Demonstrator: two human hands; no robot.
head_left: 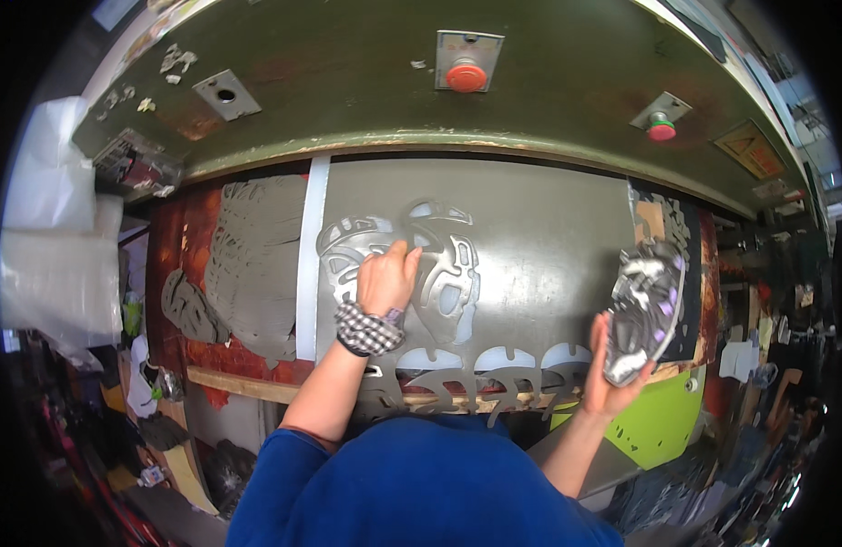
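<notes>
Left-hand fingers curled narrowly over a cut-out grey sheet; whether they pinched it, I could not tell. Well to their right, right-hand fingers held a shoe-shaped piece lying against them, dark and silvery with purple patches.
</notes>
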